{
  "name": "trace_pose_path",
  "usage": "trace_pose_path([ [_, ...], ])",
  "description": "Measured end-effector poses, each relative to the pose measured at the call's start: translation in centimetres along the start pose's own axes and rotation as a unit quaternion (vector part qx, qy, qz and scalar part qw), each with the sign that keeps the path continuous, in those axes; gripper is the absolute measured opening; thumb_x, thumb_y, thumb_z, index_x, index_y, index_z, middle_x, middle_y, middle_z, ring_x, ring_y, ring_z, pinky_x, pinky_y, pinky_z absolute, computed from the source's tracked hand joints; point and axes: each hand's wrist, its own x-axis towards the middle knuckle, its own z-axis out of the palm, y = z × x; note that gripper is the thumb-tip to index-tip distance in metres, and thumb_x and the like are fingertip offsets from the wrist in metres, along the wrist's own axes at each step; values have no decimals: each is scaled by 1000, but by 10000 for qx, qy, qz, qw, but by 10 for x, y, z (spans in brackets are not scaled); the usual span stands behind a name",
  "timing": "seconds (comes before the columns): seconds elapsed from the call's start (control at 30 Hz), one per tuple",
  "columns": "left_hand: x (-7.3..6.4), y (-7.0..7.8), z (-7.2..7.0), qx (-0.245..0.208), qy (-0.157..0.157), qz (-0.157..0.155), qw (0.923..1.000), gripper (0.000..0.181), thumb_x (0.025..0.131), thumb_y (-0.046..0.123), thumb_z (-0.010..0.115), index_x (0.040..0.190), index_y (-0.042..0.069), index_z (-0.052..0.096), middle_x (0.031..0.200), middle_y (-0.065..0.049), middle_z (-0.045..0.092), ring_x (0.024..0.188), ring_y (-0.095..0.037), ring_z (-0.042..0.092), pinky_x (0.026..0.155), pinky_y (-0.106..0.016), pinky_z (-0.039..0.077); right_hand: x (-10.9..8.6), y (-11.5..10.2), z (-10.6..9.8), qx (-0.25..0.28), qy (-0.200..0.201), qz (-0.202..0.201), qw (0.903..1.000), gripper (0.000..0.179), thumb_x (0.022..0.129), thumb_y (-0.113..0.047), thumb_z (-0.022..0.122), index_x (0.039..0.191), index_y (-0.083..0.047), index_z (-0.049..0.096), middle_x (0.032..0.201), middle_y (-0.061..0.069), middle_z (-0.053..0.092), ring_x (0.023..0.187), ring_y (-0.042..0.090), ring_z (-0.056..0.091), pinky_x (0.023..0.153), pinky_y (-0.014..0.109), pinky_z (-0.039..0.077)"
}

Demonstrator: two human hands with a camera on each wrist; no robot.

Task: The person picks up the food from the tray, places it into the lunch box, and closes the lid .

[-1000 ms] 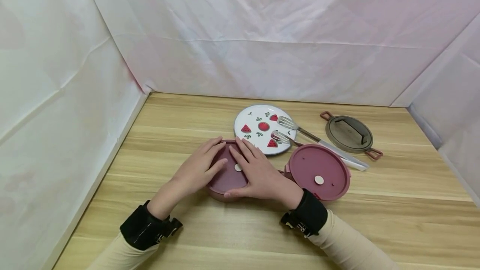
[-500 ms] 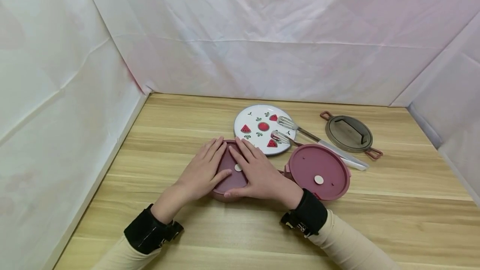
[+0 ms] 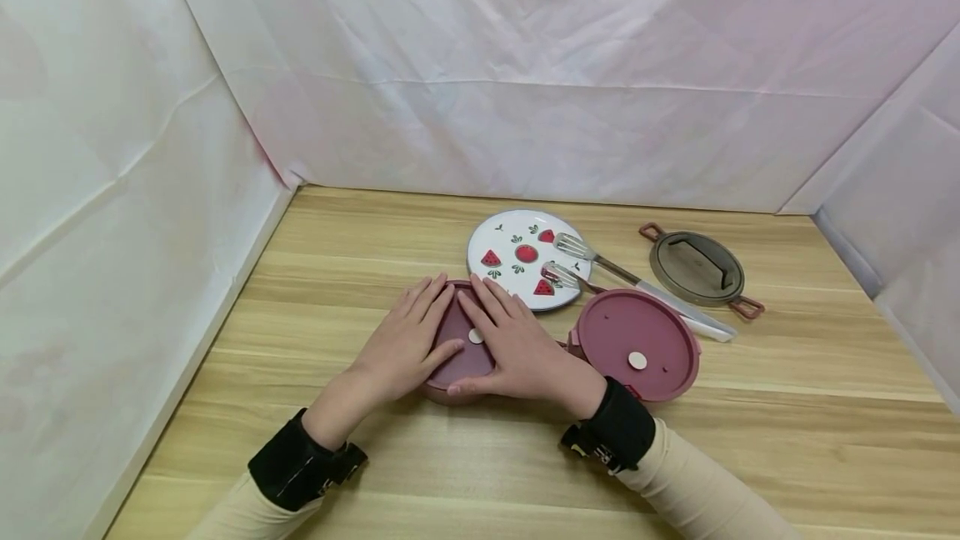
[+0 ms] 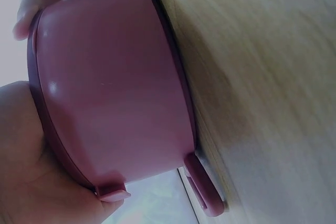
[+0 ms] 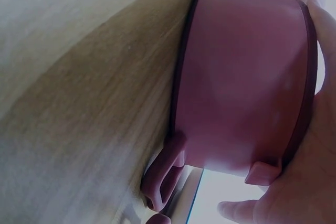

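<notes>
A round mauve pot (image 4: 115,82) stands on the wooden table, a mauve lid (image 3: 450,361) with a pale round knob on its top. On the lid's left side rests my left hand (image 3: 396,350), its fingers straight and close together. My right hand (image 3: 517,347) lies across the right side of the lid with fingers extended and thumb toward the front rim. Both wrist views show the pot's smooth wall, a small tab near its upper rim and a loop handle (image 5: 164,174) low by the table. The hands hide parts of the rim.
Behind the pot lies a white plate (image 3: 483,232) with red fruit patterns. Two slotted utensils (image 3: 573,246) rest over it. A second mauve lidded pot (image 3: 622,332) stands at the right. Farther right is a round dark lid-like piece (image 3: 686,273) with two handles. Cloth walls surround the table.
My left hand has shifted slightly right and inward on the lid since the first frame, its fingers drawing together. My right hand stays in place, and the last half second shows no visible movement.
</notes>
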Motion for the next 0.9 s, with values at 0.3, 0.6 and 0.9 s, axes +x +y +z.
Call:
trace_pose_path([
  [0.3,5,5,-3,-8,8,41,10000,73,97,48,46,150,2,26,158,-18,19,144,-32,13,118,-54,17,-4,6,-7,229,-164,-7,9996,116,71,-85,44,155,-15,7,162,9,-1,146,24,0,115,60,19],
  [0.6,30,32,-23,32,50,170,9998,72,96,49,47,152,9,25,159,-11,22,142,-35,18,115,-62,18,-21,20,-43,-12,-246,94,9997,118,69,-85,47,155,-20,-1,162,7,-3,146,25,2,116,60,17],
  [0.9,49,73,-22,42,-111,478,9988,68,98,46,45,151,9,25,156,-11,30,141,-31,24,118,-51,22,-57,52,-77,-29,-119,461,9989,116,68,-79,56,154,-13,14,161,15,9,144,34,8,114,64,17],
])
